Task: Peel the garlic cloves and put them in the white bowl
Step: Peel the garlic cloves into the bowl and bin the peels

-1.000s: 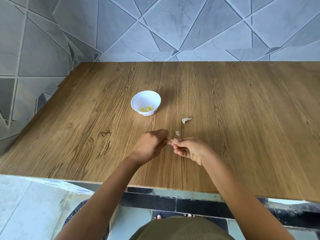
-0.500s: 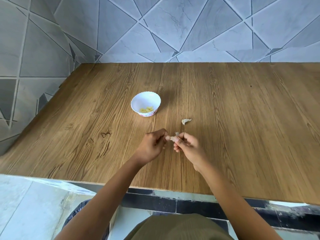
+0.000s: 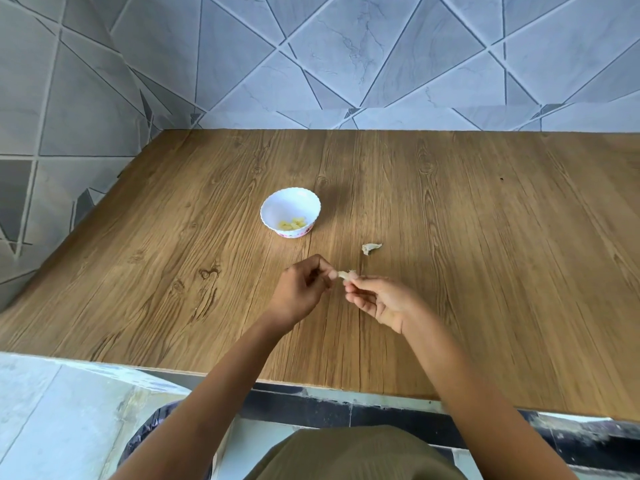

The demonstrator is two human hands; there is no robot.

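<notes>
Barely visible: garlic clove (image 3: 346, 274) | right hand (image 3: 381, 301) pinches | left hand (image 3: 299, 292) grip unclear

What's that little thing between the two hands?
A garlic clove, shown in the head view: the right hand pinches one end and the left hand pinches the other.

You have one white bowl (image 3: 277, 209) on the one worktop (image 3: 485, 271). It holds a small heap of peeled cloves (image 3: 293, 223), too bunched to count exactly. One garlic clove (image 3: 347, 274) is pinched between two hands, your left hand (image 3: 300, 293) and right hand (image 3: 381, 299). One pale garlic scrap (image 3: 371, 248) lies loose.
</notes>
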